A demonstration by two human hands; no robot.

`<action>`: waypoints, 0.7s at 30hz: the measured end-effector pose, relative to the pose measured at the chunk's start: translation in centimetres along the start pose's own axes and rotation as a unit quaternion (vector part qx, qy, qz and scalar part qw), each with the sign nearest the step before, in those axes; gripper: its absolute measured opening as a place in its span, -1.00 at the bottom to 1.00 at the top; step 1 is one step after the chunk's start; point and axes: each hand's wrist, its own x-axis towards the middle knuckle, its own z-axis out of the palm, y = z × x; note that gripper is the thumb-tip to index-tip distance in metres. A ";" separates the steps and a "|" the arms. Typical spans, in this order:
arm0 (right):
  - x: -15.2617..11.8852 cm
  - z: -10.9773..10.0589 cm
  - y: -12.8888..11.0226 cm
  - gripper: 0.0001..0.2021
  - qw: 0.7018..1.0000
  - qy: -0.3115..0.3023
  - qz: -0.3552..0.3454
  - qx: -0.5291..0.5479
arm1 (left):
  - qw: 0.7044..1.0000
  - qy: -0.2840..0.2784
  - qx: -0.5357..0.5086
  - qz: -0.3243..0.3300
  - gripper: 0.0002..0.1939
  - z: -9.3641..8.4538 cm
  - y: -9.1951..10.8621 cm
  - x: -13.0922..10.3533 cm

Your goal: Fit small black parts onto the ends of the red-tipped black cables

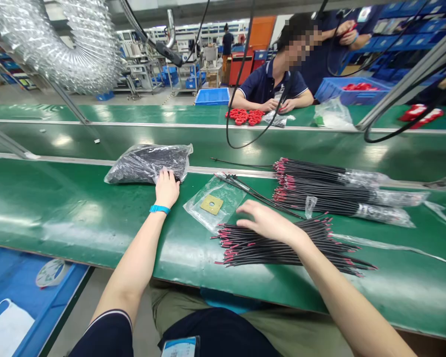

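Observation:
My left hand (167,188) rests on the near right side of a clear plastic bag (144,161) full of small black parts. Its fingers lie stretched over the bag, and what is under them is hidden. My right hand (262,218) is held over the left part of a loose pile of black cables (275,245) with red ends, fingers apart and curved, nothing in them. Between the hands, a flat clear bag (228,198) has a yellowish square plate with a hole (211,204) on or in it. Thin black cable ties (252,191) lie beside it.
Several wrapped cable bundles (330,191) lie at the right behind the loose pile. A black cord (228,124) hangs in front. Across the bench a co-worker (273,87) handles small items beside red parts (245,116). A blue bin (59,297) stands lower left.

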 end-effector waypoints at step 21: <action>4.3 2.5 -0.1 -0.74 0.992 0.067 0.036 0.102 | 0.999 -0.007 0.035 0.029 -0.69 1.0 -1.0 0.8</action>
